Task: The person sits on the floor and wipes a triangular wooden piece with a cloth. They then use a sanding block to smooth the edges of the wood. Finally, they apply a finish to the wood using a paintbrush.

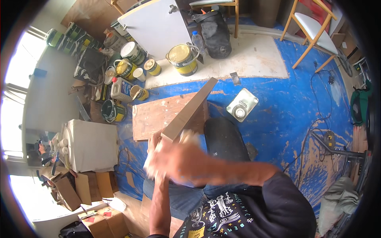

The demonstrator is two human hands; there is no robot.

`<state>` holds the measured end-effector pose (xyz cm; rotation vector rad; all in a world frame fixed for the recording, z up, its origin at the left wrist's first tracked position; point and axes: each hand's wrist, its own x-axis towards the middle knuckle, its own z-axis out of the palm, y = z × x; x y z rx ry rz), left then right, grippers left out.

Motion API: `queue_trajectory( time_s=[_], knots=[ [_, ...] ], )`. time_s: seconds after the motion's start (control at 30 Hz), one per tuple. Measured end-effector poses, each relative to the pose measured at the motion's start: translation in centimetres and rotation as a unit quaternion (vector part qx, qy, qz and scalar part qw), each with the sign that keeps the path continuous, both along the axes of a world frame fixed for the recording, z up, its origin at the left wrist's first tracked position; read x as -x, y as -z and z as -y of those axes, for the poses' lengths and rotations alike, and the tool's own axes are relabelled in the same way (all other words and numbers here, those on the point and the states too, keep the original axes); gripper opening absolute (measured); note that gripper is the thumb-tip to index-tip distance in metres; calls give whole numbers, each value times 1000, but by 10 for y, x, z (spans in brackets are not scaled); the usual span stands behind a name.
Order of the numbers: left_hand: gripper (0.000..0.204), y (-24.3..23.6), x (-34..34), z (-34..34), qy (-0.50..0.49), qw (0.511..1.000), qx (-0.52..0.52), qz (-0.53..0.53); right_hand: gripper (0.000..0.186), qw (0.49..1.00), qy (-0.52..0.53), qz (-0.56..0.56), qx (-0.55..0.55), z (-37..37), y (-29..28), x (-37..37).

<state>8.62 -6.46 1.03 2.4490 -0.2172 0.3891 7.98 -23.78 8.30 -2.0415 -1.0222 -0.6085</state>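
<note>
A long, narrow wooden board [190, 108] slants up and away over a low brown wooden platform [152, 119]. At its near end, my left hand [153, 142] is closed around it, partly hidden behind my right hand. My right hand [180, 160] crosses over in front, smeared by motion, its fingers seemingly curled at the board's near end. Something pale and blurred [189, 139] shows beside that hand; its kind cannot be made out. My legs are on either side of the near end.
An open-topped metal can [243, 104] stands on the blue floor sheet [274, 119] to the right. Paint tins [182, 59], a white jug [121, 89] and a water bottle [197, 41] stand beyond the platform. A white box [95, 142] is left; chairs [313, 29] stand far right.
</note>
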Motion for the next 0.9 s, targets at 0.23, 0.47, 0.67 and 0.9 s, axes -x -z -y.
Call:
queue_trajectory(
  time_s=[0.23,0.47,0.67,0.9],
  knots=[
    [50,-5,2,0,-34,978,204,26,31,929,38,-218,-298,-30,39,23],
    [43,-43,-9,-9,-157,986,-48,-18,27,917,165,-226,-285,36,112,28],
    [43,-47,-26,-9,-151,985,-71,-54,24,885,348,-224,-215,191,185,-68],
    [43,-42,-25,-17,-166,980,-98,-56,10,923,374,-36,-85,228,235,-60]
  ],
)
